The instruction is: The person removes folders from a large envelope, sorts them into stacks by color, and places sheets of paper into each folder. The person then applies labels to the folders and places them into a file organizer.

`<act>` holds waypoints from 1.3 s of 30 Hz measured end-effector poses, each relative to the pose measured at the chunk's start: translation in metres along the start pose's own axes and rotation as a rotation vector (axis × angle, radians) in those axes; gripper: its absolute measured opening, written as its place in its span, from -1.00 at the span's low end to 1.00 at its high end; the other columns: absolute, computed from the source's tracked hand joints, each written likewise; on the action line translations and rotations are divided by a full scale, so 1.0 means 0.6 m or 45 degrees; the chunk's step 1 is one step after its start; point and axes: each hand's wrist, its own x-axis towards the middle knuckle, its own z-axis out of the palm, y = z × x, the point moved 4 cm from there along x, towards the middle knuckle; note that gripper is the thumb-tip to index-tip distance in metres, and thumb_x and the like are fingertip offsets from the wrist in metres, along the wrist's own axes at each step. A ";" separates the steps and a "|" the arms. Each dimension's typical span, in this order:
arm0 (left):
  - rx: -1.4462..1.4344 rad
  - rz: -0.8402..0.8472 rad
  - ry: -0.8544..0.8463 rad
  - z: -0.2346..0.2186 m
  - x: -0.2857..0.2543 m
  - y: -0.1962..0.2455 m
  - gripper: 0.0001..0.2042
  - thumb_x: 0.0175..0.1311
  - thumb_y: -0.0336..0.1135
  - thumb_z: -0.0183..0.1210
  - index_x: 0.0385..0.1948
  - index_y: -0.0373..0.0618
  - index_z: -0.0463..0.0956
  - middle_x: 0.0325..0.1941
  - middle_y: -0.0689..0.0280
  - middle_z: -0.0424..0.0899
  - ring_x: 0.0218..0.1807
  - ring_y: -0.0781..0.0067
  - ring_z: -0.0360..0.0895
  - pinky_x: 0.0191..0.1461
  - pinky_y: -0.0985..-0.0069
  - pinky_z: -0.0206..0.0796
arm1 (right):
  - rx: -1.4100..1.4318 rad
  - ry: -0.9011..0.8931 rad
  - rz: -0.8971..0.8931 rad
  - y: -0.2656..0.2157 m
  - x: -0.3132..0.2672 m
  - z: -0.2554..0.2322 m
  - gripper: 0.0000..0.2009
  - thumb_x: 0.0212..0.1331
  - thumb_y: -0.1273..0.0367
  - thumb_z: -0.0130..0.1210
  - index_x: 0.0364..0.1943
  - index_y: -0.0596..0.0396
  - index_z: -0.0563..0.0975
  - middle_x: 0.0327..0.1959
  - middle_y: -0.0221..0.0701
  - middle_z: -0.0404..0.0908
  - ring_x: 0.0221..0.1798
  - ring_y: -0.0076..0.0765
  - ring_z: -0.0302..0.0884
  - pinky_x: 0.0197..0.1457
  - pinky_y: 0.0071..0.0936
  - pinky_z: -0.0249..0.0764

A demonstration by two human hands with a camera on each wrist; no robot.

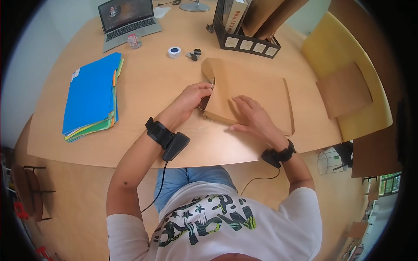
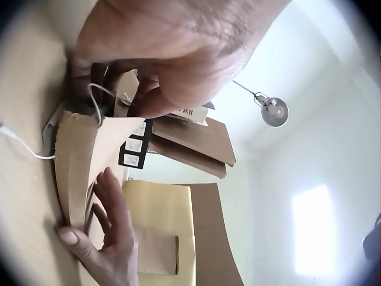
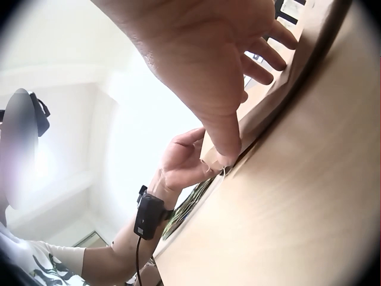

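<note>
A brown paper envelope (image 1: 265, 91) lies on the table with its gusseted end to the left. At that end the left hand (image 1: 190, 99) grips the edge with curled fingers, beside a thin white string (image 1: 200, 105). From the left wrist, the hand (image 2: 172, 50) is above the envelope's end (image 2: 77, 152), and the string loops near its fingertips; exactly what they pinch is partly hidden. The right hand (image 1: 257, 121) rests on the near part of the envelope, fingers extended. In the right wrist view its thumb (image 3: 226, 137) lies along the envelope's near edge.
Blue and coloured folders (image 1: 91, 93) lie at the left, a laptop (image 1: 130, 26) at the back left. A white roll (image 1: 174, 52) and a small dark object (image 1: 194, 55) are beyond the envelope. A black organizer (image 1: 248, 45) stands behind; a yellow chair (image 1: 348, 69) is at the right.
</note>
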 end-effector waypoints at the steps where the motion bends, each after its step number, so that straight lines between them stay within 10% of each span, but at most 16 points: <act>1: -0.059 0.058 -0.037 0.007 -0.001 -0.002 -0.89 0.33 -0.41 -0.06 -0.27 -0.13 0.46 -0.29 0.40 0.52 -0.22 0.62 0.45 -0.14 0.64 0.30 | 0.009 0.047 0.008 -0.008 0.001 -0.004 -0.17 -0.14 -0.04 0.31 0.23 0.10 0.29 0.07 -0.10 0.39 0.13 0.04 0.38 0.19 -0.19 0.34; 9: -0.808 0.271 -0.113 0.002 0.049 -0.050 -0.91 0.25 -0.48 -0.02 -0.25 -0.15 0.40 -0.23 0.31 0.51 -0.12 0.48 0.48 0.07 0.52 0.32 | -0.105 -0.096 0.094 -0.047 0.007 0.006 -0.21 -0.13 0.12 0.31 0.26 0.03 0.26 0.04 -0.24 0.43 0.06 -0.09 0.44 0.04 -0.27 0.47; 15: -0.635 0.245 0.296 -0.042 0.057 -0.026 -0.76 0.12 -0.60 0.08 -0.18 -0.15 0.33 -0.21 0.24 0.48 -0.15 0.35 0.51 -0.08 0.42 0.44 | -0.052 -0.046 0.097 -0.035 -0.011 0.003 -0.16 -0.16 0.10 0.35 0.29 0.02 0.24 0.09 -0.21 0.41 0.10 -0.05 0.41 0.08 -0.24 0.45; 24: -0.643 0.250 0.364 0.037 0.005 0.050 -0.72 0.14 -0.60 0.06 -0.10 -0.22 0.28 -0.17 0.22 0.46 -0.23 0.39 0.51 -0.09 0.48 0.47 | -0.145 0.109 0.140 -0.036 -0.030 -0.008 -0.13 -0.26 0.25 0.39 0.29 0.01 0.25 0.17 -0.21 0.38 0.13 -0.02 0.40 0.11 -0.24 0.44; 30: -1.160 0.370 -0.156 0.046 0.007 0.024 -0.73 0.16 -0.60 0.03 -0.08 -0.25 0.30 -0.14 0.13 0.53 -0.20 0.34 0.57 -0.06 0.38 0.50 | -0.001 0.544 0.044 -0.014 -0.054 -0.025 -0.43 -0.31 0.61 0.22 0.01 0.08 0.54 -0.07 -0.28 0.58 -0.10 -0.15 0.56 -0.11 -0.38 0.54; 36: -0.807 0.260 0.317 0.067 0.002 -0.029 -0.77 0.38 -0.24 -0.01 -0.07 -0.15 0.37 -0.07 0.22 0.53 -0.04 0.38 0.56 0.00 0.50 0.49 | 0.016 0.636 0.008 -0.008 -0.065 -0.033 -0.45 -0.36 0.71 0.13 -0.08 0.10 0.58 -0.14 -0.27 0.60 -0.15 -0.21 0.58 -0.19 -0.42 0.53; 39: -0.688 0.208 0.139 0.070 0.035 -0.059 -0.72 0.41 -0.15 -0.08 -0.06 -0.15 0.39 -0.07 0.22 0.55 -0.07 0.40 0.57 -0.03 0.47 0.50 | -0.031 0.680 -0.038 -0.016 -0.064 -0.033 -0.46 -0.38 0.70 0.11 -0.10 0.09 0.59 -0.16 -0.30 0.60 -0.16 -0.21 0.57 -0.18 -0.42 0.53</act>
